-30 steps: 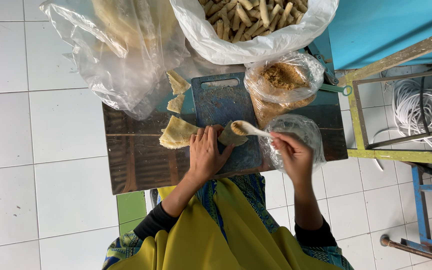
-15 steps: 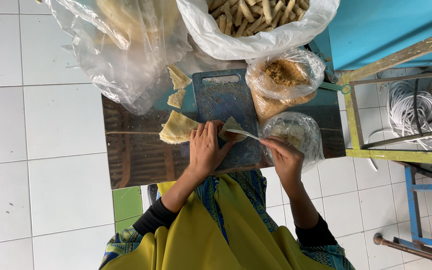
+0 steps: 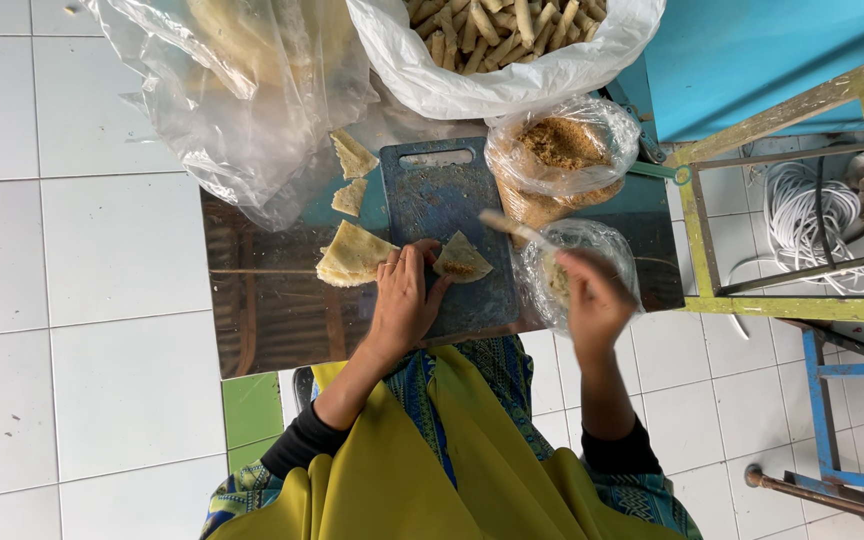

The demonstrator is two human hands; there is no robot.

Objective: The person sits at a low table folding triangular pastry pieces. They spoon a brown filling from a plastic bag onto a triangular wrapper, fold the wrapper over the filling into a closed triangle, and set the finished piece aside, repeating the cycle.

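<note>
My left hand (image 3: 407,300) rests on a dark blue cutting board (image 3: 442,200), fingertips touching a triangular pastry wrapper (image 3: 460,260) with filling on it. A stack of wrappers (image 3: 352,257) lies just left of that hand. My right hand (image 3: 592,295) grips a pale spoon (image 3: 514,229), its tip lifted over a clear bag of filling (image 3: 592,240) at the board's right edge.
A bag of brown crumbs (image 3: 557,155) stands behind the spoon. A white bag of rolled sticks (image 3: 497,45) and a large clear bag (image 3: 242,90) sit further back. Loose wrapper pieces (image 3: 350,175) lie left of the board. A yellow-green metal frame (image 3: 802,200) stands right.
The spoon has left the wrapper and swung right, over the filling bag. The filling stays on the wrapper. My left hand keeps holding the wrapper on the board.
</note>
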